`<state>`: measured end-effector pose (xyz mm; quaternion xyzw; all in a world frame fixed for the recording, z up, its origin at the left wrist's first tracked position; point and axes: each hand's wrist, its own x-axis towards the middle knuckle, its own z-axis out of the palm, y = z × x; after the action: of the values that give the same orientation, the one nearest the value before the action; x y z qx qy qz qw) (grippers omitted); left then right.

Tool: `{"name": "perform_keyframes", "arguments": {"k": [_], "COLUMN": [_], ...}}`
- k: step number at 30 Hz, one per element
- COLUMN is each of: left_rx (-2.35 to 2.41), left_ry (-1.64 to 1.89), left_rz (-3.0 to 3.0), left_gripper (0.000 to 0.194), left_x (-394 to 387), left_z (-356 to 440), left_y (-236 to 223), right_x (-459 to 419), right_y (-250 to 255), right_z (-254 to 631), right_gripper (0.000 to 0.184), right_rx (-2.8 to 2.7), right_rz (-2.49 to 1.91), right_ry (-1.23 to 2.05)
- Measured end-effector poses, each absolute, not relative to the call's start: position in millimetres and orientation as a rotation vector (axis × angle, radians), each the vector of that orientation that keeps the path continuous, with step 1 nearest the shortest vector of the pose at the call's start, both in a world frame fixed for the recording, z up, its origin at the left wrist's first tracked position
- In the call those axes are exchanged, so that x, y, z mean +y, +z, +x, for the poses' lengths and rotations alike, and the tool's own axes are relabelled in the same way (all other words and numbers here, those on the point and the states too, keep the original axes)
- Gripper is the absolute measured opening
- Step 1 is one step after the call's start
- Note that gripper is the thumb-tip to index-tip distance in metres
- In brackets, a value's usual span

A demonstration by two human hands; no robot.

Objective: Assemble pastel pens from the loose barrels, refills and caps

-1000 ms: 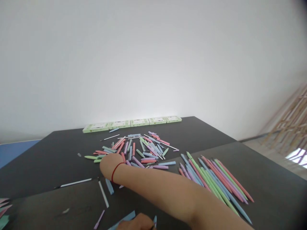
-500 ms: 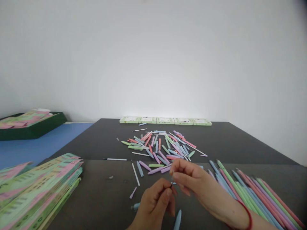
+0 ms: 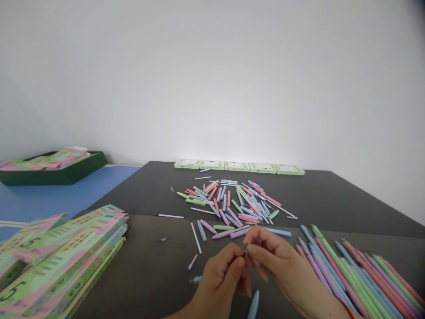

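My left hand (image 3: 221, 279) is closed in a pinch on a thin, dark-ended piece that looks like a pen refill, most of it hidden by the fingers. Fingertips of my right hand (image 3: 279, 263) meet it from the right, pinching a tiny glinting part too small to name. A light-blue pen barrel (image 3: 253, 305) lies below the hands. Another blue pen part (image 3: 196, 280) shows beside my left wrist. Just left of the hands are a white refill (image 3: 195, 237) and a small purple pen part (image 3: 192, 262).
Pastel pen parts and refills (image 3: 229, 206) are heaped mid-table. Rows of pens (image 3: 361, 274) lie at right. Flat green boxes (image 3: 237, 166) line the far edge. Printed packets (image 3: 66, 266) are stacked at left, near a dark green tray (image 3: 66, 175) on a blue surface (image 3: 99, 188).
The view has shifted, so the table's contents appear farther right. My hands still meet at the fingertips, and the right fingertips now sit closer to the left ones.
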<state>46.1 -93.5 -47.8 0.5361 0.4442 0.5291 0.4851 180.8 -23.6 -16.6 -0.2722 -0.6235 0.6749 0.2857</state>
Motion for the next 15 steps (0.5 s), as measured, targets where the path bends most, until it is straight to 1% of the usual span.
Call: {"name": "perform_keyframes", "arguments": {"k": [7,11,15], "left_rx": [1.069,1.005,1.006], "left_ry": [1.399,1.41,1.396], "left_rz": [1.224,1.228,1.235], "left_gripper": [0.027,0.028,0.021], "left_x": [-94,-95,-97], "left_z": [47,44,41], "left_y": [-53,-60,-59], "right_x": [-24,-26,-27], "right_y": [-24,-24,-25], "right_z": [177,174,174], "right_gripper": [0.017,0.015,0.012], "right_rx": [-1.821,-1.852,-1.889], "right_rz": [-0.755,-0.759,-0.729], "right_ry": [1.705,1.63,1.602]}}
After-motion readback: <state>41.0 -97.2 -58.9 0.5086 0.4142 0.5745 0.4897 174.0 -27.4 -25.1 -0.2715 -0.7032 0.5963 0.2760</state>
